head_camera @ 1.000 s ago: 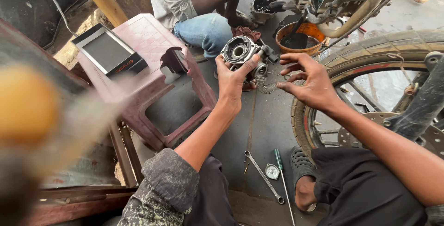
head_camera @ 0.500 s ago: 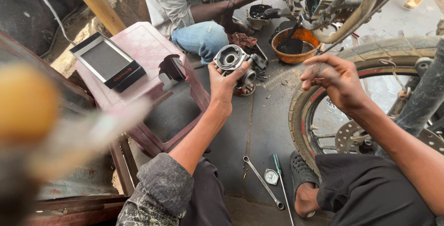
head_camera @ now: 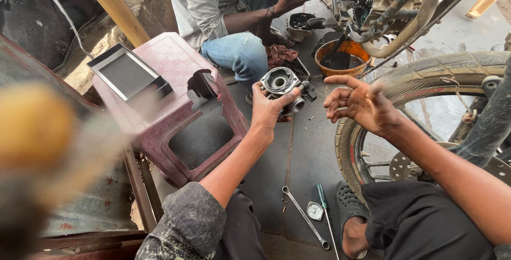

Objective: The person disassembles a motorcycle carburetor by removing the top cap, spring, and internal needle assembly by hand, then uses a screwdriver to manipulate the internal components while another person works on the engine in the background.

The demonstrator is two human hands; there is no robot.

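My left hand (head_camera: 268,110) grips a grey metal carburettor body (head_camera: 284,87) and holds it up above the oily floor, its round bore facing me. My right hand (head_camera: 361,104) hovers just to the right of it, fingers curled and apart, holding nothing. A small gap separates the right fingers from the part.
A maroon plastic stool (head_camera: 181,111) with a dark tray (head_camera: 126,72) stands at left. A motorcycle wheel (head_camera: 426,105) is at right. An orange bowl of dark oil (head_camera: 343,58) sits ahead. Another person (head_camera: 223,20) squats beyond. A spanner (head_camera: 306,217), screwdriver (head_camera: 326,215) and small gauge (head_camera: 314,210) lie on the floor.
My right hand pulled away to the right, then came back down toward the carburettor body. My left hand kept holding the part, shifting slightly.
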